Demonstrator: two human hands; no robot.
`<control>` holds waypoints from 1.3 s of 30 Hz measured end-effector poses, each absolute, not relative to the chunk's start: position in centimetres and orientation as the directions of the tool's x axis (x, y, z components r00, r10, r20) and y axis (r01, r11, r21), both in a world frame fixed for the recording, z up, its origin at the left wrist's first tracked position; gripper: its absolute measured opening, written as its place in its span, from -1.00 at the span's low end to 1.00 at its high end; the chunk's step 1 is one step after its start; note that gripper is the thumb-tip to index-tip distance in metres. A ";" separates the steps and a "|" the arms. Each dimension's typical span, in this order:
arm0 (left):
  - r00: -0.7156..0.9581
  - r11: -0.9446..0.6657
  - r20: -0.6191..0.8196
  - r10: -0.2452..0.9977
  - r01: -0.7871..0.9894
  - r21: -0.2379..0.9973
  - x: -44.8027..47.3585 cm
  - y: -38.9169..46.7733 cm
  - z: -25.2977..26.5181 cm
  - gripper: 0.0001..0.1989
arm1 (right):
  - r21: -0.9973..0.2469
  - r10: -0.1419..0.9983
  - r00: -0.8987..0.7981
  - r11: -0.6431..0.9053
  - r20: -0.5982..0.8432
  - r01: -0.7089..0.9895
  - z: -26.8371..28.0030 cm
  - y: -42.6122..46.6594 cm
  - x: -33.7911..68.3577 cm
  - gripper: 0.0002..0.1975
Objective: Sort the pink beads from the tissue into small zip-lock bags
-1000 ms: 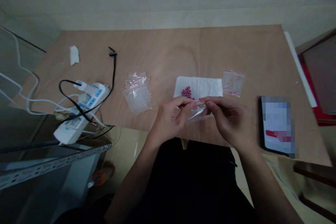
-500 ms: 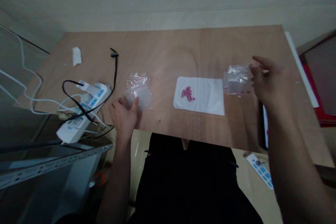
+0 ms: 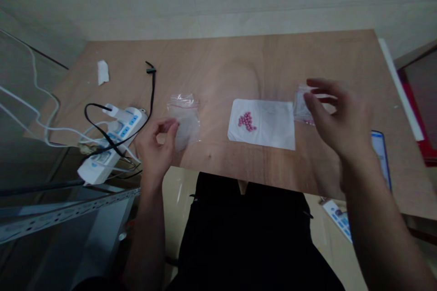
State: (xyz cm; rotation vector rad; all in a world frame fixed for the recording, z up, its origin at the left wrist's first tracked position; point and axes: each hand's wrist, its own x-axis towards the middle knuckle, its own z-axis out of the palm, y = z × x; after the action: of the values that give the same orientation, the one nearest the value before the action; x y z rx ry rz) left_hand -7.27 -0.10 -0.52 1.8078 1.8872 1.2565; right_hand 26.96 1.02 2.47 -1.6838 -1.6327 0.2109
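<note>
My left hand (image 3: 157,148) is at the left edge of the clear zip bags (image 3: 187,125) with the red line. Its thumb and forefinger come together in a pinch; whether they hold a bag edge or something small, I cannot make out. My right hand (image 3: 341,118) hovers open over another clear plastic bag (image 3: 301,108), thumb and fingers apart, partly covering it. Between the hands, a white sheet (image 3: 275,125) lies flat on the wooden table (image 3: 211,68). Several small pink beads (image 3: 247,121) sit in a cluster on its left part.
A white power strip (image 3: 128,122) with plugs and tangled cables fills the table's left side. A black cable (image 3: 152,86) reaches toward the back. A white scrap (image 3: 103,72) lies at the back left. A phone (image 3: 381,154) lies beside my right forearm.
My right hand has moved left, over the right-hand bag, uncovering more of the phone. My left hand's thumb and forefinger have closed into a pinch, and the left bags lie more closely stacked.
</note>
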 end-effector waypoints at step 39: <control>0.337 -0.391 0.222 0.915 0.605 0.693 1.0 -2.3 1.2 -0.62 | -0.834 0.985 -0.092 0.170 0.144 0.525 -1.0 -0.3 22.4 -0.72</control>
State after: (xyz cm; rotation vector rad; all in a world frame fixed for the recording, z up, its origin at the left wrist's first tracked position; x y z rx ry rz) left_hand 1.01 -2.27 1.19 2.1096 1.3290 0.8244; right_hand 22.42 -0.29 -0.96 -1.4463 -1.7190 0.7998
